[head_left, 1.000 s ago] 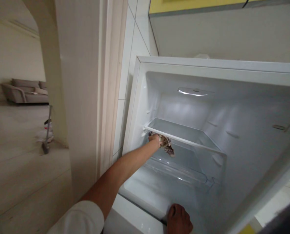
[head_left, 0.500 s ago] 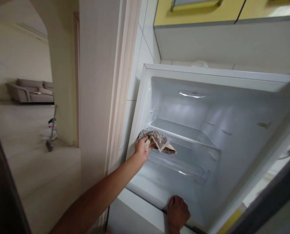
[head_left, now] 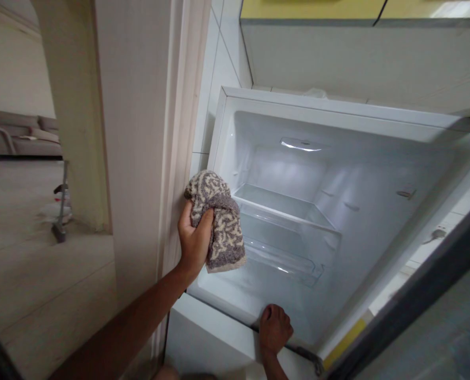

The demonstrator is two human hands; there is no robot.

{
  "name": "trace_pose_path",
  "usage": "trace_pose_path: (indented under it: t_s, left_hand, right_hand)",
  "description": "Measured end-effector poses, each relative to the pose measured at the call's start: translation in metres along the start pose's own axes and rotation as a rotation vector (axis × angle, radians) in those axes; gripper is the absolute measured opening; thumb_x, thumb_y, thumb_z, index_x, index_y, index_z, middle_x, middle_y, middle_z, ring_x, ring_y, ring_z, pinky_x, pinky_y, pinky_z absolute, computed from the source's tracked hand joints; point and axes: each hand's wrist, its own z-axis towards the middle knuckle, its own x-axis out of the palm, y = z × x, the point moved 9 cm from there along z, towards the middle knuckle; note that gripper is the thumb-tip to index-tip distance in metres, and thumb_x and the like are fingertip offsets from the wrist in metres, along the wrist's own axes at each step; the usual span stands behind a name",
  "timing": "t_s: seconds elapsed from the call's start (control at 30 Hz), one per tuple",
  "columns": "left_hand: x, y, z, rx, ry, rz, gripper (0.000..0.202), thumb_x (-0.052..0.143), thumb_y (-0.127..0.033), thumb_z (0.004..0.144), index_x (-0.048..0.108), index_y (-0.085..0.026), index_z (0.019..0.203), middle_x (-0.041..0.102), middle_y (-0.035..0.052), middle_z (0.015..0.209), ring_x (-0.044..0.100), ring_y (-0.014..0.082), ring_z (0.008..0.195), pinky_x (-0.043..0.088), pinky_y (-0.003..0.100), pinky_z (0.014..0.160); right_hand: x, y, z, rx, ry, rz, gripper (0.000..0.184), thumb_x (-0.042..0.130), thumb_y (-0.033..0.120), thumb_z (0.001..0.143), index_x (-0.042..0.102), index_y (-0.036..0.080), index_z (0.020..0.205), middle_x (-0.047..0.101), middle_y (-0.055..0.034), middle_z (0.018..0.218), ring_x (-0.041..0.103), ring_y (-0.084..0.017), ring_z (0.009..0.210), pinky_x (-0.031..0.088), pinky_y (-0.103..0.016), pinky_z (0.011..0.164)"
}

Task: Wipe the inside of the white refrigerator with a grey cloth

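My left hand (head_left: 196, 237) is closed around a bunched grey and cream patterned cloth (head_left: 224, 232). The cloth hangs in front of the left edge of the open fridge (head_left: 219, 124), its lower end loose. Lower down, my right hand (head_left: 274, 330) rests as a fist at the fridge's bottom front edge, and I see nothing in it. Inside the fridge, behind the cloth, are a glass shelf (head_left: 276, 200) and a clear plastic drawer or shelf front (head_left: 278, 258). A small lamp cover (head_left: 304, 144) glows at the top.
A pale door frame (head_left: 171, 132) stands close to my left arm. The dark-edged fridge door (head_left: 416, 295) is swung out at the right. Yellow cabinets (head_left: 309, 9) hang above. Beyond the doorway are a broom or dustpan handle (head_left: 64, 200) and a sofa (head_left: 25, 134).
My left hand has drawn the cloth out of the fridge, left and toward me, so more of it shows. My right fist stays at the bottom edge. The view has shifted slightly.
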Motion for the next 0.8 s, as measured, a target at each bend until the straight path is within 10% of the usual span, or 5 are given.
trace_pose_path:
  t_s: [0.43, 0.6, 0.8]
  left_hand:
    - [0.153, -0.019, 0.072, 0.654, 0.165, 0.627, 0.015, 0.061, -0.025, 0.085, 0.062, -0.022, 0.1, 0.072, 0.0064, 0.101, 0.065, 0.0259, 0.106, 0.045, 0.041, 0.097]
    - [0.212, 0.02, 0.074, 0.713, 0.522, 1.037, 0.029, 0.049, -0.026, 0.092, 0.061, -0.02, 0.118, 0.07, 0.0119, 0.122, 0.061, 0.0275, 0.12, 0.037, 0.044, 0.108]
    - [0.234, 0.081, 0.077, 0.64, 0.749, 1.272, 0.032, 0.046, -0.017, 0.088, 0.064, -0.01, 0.113, 0.073, 0.0198, 0.11, 0.066, 0.0302, 0.109, 0.036, 0.044, 0.108]
  right_hand:
    - [0.0, 0.003, 0.0, -0.035, -0.021, -0.008, 0.026, 0.046, 0.019, 0.099, 0.065, 0.019, 0.082, 0.067, -0.0067, 0.084, 0.061, -0.027, 0.079, 0.035, -0.036, 0.069]
    - [-0.001, 0.005, 0.0, -0.063, -0.064, 0.001, 0.028, 0.045, 0.019, 0.099, 0.066, 0.018, 0.082, 0.068, -0.0068, 0.083, 0.062, -0.026, 0.077, 0.038, -0.036, 0.068]
    - [0.01, 0.003, -0.003, -0.077, -0.074, -0.019, 0.03, 0.045, 0.018, 0.099, 0.067, 0.019, 0.079, 0.069, -0.006, 0.082, 0.064, -0.024, 0.076, 0.042, -0.035, 0.068]
